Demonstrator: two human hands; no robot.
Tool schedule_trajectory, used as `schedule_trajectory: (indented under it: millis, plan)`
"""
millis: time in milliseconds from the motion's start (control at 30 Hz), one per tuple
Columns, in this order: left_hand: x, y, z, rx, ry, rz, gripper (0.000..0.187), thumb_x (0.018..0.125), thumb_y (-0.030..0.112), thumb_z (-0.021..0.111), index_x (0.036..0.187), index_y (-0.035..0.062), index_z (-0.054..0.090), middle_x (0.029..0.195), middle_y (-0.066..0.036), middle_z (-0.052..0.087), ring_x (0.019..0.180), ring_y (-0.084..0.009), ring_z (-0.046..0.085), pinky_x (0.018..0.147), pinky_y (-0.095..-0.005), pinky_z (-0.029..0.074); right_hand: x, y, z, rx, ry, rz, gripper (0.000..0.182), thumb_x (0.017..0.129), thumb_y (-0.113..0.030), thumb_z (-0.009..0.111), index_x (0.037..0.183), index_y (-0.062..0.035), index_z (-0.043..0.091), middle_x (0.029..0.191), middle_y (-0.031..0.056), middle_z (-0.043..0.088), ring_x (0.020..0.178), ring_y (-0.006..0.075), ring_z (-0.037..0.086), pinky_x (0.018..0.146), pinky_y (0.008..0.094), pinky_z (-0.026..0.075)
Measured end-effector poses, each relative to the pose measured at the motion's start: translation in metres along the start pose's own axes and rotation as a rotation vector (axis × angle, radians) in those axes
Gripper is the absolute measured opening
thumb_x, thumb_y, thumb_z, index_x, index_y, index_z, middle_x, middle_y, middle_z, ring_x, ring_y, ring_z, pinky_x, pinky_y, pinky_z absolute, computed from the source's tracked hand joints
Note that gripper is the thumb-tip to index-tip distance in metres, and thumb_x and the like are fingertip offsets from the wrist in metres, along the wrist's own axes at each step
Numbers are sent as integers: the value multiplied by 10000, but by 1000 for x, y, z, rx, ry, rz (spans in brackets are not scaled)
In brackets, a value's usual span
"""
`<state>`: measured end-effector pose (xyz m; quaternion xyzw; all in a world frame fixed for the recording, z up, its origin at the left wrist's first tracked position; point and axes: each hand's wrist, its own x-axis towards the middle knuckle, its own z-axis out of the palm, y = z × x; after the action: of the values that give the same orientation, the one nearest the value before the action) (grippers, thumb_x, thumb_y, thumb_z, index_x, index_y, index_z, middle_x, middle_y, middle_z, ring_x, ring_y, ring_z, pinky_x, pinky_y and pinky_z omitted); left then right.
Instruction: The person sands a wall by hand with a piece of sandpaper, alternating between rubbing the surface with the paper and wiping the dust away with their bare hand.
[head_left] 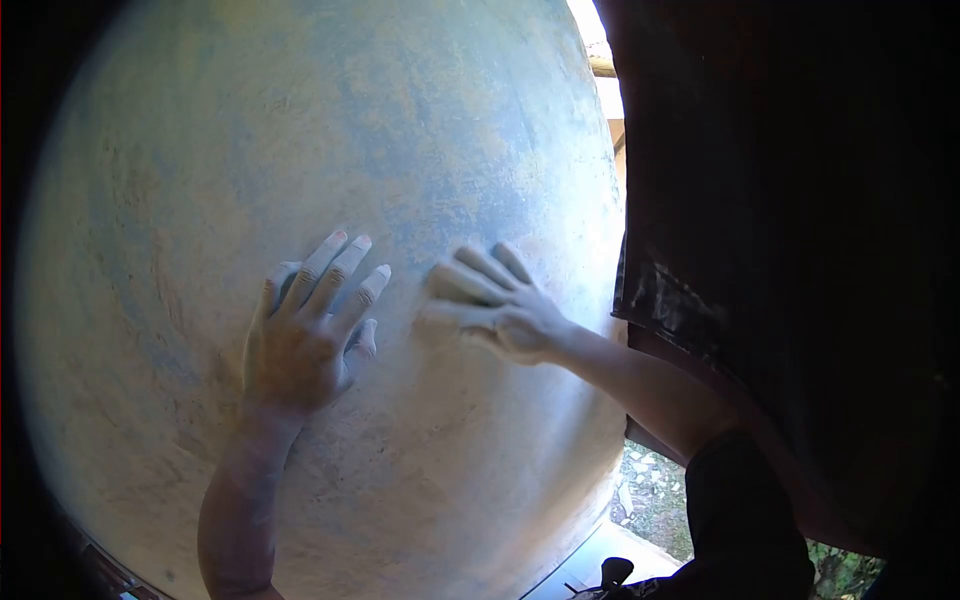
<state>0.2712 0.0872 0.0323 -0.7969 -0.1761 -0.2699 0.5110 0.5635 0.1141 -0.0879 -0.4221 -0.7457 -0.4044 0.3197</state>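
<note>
A large, curved, board-like surface (400, 430), mottled pale blue, white and tan, fills most of the head view. My left hand (312, 325) lies against it left of centre, fingers stretched upward and spread. To its right, my right hand (500, 305) is at the same surface with its fingers fanned out toward the left, slightly smeared by motion. Whitish powder or paste coats the fingers of both hands. Neither hand holds anything. What the surface belongs to cannot be made out.
A dark sheet or panel (780, 220) hangs along the right side, close to my right arm. Beneath it show stony ground (650, 490) and some greenery (840, 570). A small black knob-like thing (616, 572) sits at the bottom edge.
</note>
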Motion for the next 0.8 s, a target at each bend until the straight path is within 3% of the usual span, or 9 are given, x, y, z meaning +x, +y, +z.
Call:
schedule_trajectory:
  millis: [67,167,233,333,467,533,600,667,800]
  plan:
    - [-3,0,2,-3,0,15,534,851,177,744,1378,181,655,1551,-46,549,1485,-229,450,1156,-446,374,21,39,-4,24,108,236,522,1129,-451,371,1646,-374,366,1770,96,187,1644,337,66,1316,590,0]
    - [-4,-4,7,-18,-11,38,528,846,178,746,1367,180,664,1567,-35,549,1489,-226,448,1162,-439,366,54,78,-17,134,339,493,556,1148,-460,241,1689,-334,259,1791,72,80,1648,326,14,1325,537,-17]
    - [-1,-7,10,-33,-10,66,532,843,181,746,1369,180,664,1572,-29,551,1492,-226,445,1168,-437,354,76,87,-28,142,374,580,577,1148,-453,253,1704,-305,200,1793,65,52,1647,317,-11,1318,545,-46]
    - [4,-13,8,-59,2,88,529,845,186,742,1368,176,666,1580,-18,552,1496,-224,444,1181,-432,329,94,54,-25,125,384,559,609,1146,-472,278,1711,-286,149,1793,57,14,1644,306,-45,1309,561,-67]
    - [7,-27,-7,-31,35,31,487,871,197,730,1354,167,669,1574,-6,562,1492,-219,449,1198,-425,303,46,-24,-10,65,165,295,619,1137,-479,327,1706,-302,161,1793,63,27,1644,321,-38,1309,563,-59]
    - [5,-30,-6,-22,39,41,477,879,198,726,1352,163,670,1575,-10,561,1491,-218,451,1198,-428,307,34,-22,-9,79,98,188,608,1137,-470,327,1704,-307,180,1793,68,49,1645,328,-25,1312,561,-50]
    - [6,-31,-3,-6,50,41,466,887,199,721,1349,159,671,1577,-13,560,1490,-217,453,1199,-431,311,39,14,-5,89,125,365,571,1147,-436,312,1696,-309,223,1791,72,84,1646,337,-3,1317,559,-28]
    - [7,-25,2,2,53,106,468,893,199,718,1356,152,672,1579,-22,558,1493,-210,448,1189,-437,326,56,57,-15,234,356,583,553,1151,-399,269,1691,-279,250,1789,78,95,1645,342,13,1321,548,-25]
    - [12,-21,4,-24,47,142,459,895,194,720,1349,146,675,1579,-26,557,1495,-202,443,1182,-442,338,84,72,-32,199,311,697,651,1142,-433,271,1714,-209,55,1787,72,-79,1635,302,-116,1312,512,-90]
